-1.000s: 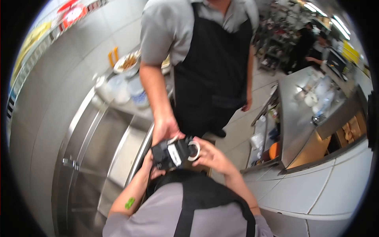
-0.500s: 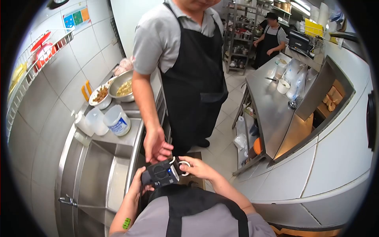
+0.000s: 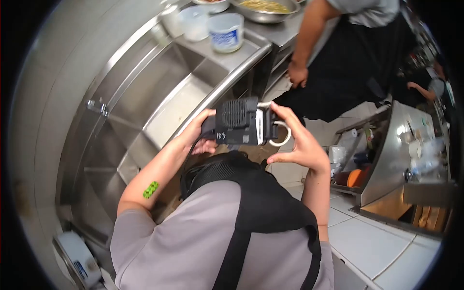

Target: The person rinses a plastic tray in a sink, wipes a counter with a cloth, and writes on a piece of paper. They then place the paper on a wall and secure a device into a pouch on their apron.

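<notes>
In front of my chest is a black electronic device (image 3: pixel 237 126) with a vented face, a white label strip and a handwritten mark. My left hand (image 3: pixel 199 135) grips its left side, beside a thin black cable. My right hand (image 3: pixel 304 145) curves round its right side, fingertips at the upper corner and thumb lower down, apart from the fingers. Between them a white cable loop (image 3: pixel 288 135) sticks out of the device. Part of each hand's grip is hidden behind the device. Below it lies a black mesh pouch (image 3: pixel 212 174) against my apron.
On the left is a steel sink (image 3: pixel 179 96) with a tap (image 3: pixel 96 107). Plastic tubs (image 3: pixel 226 34) and a metal bowl (image 3: pixel 266 17) stand on the counter behind it. A co-worker's hand (image 3: pixel 297 75) hangs nearby. A steel table (image 3: pixel 394 145) stands right.
My view has tilted down and turned, so the device sits higher and its face shows more squarely. The co-worker's hand has drawn away from it. My right hand has spread wider.
</notes>
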A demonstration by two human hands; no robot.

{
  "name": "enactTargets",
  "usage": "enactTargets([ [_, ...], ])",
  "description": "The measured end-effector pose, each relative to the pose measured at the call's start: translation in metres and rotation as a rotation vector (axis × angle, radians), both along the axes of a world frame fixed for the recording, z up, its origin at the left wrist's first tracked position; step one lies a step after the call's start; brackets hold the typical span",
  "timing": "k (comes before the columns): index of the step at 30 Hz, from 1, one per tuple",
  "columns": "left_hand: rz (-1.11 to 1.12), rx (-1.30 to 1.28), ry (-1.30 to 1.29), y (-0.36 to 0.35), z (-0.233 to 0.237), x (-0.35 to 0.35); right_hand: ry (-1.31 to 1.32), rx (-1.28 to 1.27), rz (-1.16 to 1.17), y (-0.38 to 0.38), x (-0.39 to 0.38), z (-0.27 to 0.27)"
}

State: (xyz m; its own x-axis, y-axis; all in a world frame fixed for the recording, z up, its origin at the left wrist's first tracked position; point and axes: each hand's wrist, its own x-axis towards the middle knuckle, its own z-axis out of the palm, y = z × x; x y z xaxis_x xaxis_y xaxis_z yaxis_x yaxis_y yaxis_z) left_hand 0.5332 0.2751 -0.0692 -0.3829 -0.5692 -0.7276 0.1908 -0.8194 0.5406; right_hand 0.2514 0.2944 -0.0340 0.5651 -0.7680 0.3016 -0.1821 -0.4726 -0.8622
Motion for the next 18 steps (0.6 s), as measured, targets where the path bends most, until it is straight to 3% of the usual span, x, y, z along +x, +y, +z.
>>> enactTargets([
  [1, -0.006, -0.009, 0.173, 0.005, -0.008, 0.007, 0.011, 0.029, 0.037, -0.005, 0.007, 0.003],
  [3, 0.043, 0.038, 0.259, 0.019, -0.016, 0.018, -0.047, 0.095, 0.122, -0.014, 0.015, -0.003],
  [4, 0.054, 0.060, 0.346, 0.022, -0.016, 0.020, -0.233, 0.311, 0.178, -0.015, 0.017, -0.008],
  [7, 0.121, 0.047, 0.322, 0.029, -0.022, 0.030, -0.519, 0.539, 0.346, -0.037, 0.020, -0.024],
  [9, 0.143, 0.052, 0.358, 0.030, -0.033, 0.039, -0.483, 0.580, 0.343, -0.044, 0.036, -0.034],
  [12, 0.229, 0.063, 0.638, 0.029, -0.040, 0.041, -0.445, 0.630, 0.263, -0.051, 0.075, -0.041],
  [14, 0.303, 0.027, 0.582, 0.031, -0.033, 0.041, -0.420, 0.641, 0.163, -0.058, 0.098, -0.069],
  [18, 0.396, -0.136, 0.388, 0.034, -0.018, 0.050, -0.881, 0.805, 0.367, -0.076, 0.137, -0.085],
])
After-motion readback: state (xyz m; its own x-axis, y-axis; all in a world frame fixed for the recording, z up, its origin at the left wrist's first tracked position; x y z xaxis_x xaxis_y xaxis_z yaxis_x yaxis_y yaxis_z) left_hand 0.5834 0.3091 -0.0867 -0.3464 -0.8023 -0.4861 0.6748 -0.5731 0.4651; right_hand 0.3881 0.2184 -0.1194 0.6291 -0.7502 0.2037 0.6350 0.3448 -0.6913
